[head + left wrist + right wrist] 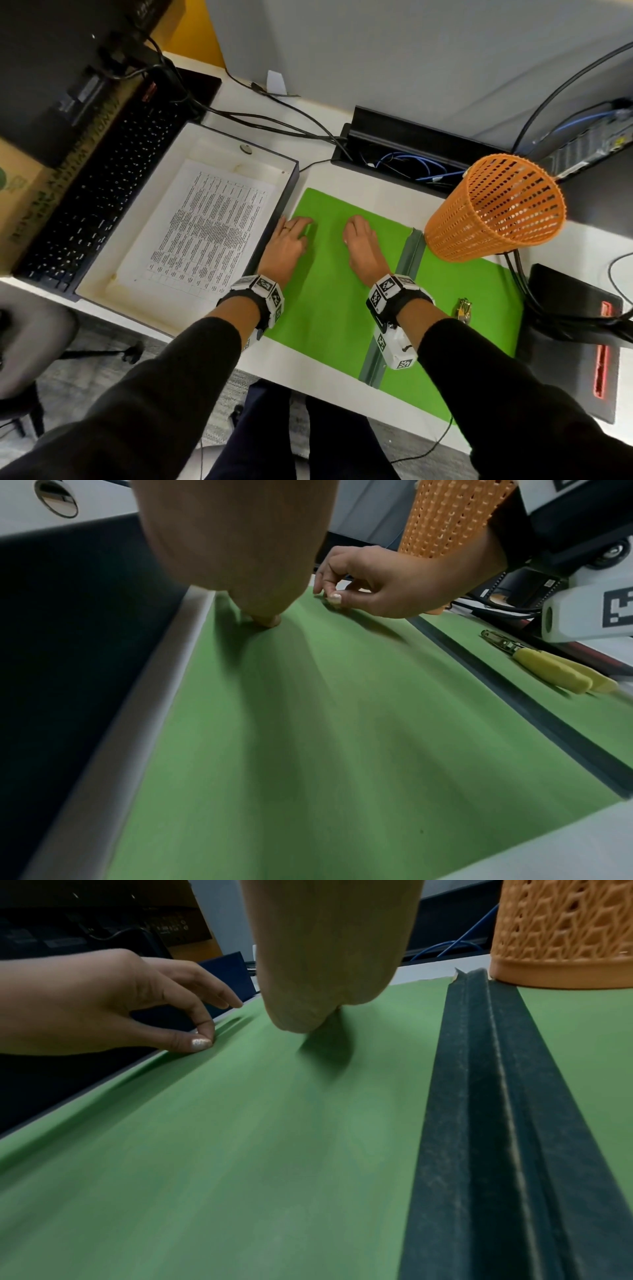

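An open green folder [329, 281] with a dark spine [407, 250] lies flat on the white desk. Both hands are on its left flap [308, 737], near the far end. My left hand [289, 236] is at the flap's left edge; in the right wrist view the left hand [103, 1001] has thumb and forefinger pinched together on the green surface [240, 1137]. My right hand [359, 240] is a little to the right. The left wrist view shows the right hand [387, 582] with curled fingers and thumb tip at the flap's far edge. A yellow-handled metal clip [463, 310] lies on the right flap.
An orange mesh basket [493, 209] stands at the spine's far end. A shallow box [102, 291] with a printed sheet [212, 233] lies directly left of the folder, and a black keyboard [99, 192] beyond it. A cable tray [411, 154] runs behind; a black device [575, 342] lies right.
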{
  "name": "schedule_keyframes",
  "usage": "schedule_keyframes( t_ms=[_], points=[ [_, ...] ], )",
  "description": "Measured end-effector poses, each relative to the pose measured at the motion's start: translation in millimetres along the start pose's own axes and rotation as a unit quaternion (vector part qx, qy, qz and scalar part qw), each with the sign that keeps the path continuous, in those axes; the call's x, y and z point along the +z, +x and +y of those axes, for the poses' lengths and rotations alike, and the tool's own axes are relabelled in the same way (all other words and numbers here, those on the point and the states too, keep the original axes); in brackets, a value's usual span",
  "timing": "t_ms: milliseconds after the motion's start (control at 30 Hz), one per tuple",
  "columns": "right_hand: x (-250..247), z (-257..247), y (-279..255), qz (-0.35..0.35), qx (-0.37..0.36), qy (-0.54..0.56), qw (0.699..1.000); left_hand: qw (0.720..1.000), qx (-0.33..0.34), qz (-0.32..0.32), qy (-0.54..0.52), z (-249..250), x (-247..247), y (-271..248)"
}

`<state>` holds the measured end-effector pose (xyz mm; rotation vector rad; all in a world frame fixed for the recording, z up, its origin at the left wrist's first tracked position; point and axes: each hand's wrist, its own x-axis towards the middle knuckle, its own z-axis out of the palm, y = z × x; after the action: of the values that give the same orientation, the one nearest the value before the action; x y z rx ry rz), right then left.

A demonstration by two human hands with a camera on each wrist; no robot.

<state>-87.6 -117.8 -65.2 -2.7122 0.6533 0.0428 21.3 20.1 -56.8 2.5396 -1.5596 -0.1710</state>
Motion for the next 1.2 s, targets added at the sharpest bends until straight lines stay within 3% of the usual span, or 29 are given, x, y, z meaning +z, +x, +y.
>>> schedule_keyframes(
  t_ms=[300,667,1000,1200],
  points=[
    [3,3,-4,-0.009,-0.007,0.032,0.999,0.993,0.01,-0.109,0.04,-3,1,3],
    [-7,8,-1,-0.026,-0.011,0.049,0.998,0.994,-0.007,-0.075,-0.078,-16,13,1],
    [-5,8,-1,-0.026,-0.006,0.044,0.999,0.99,-0.029,-0.104,-0.095,-14,3,3],
    [-8,5,-3,-0.034,0.004,0.041,0.999,0.992,-0.003,-0.108,-0.06,-9,-5,6]
  ],
)
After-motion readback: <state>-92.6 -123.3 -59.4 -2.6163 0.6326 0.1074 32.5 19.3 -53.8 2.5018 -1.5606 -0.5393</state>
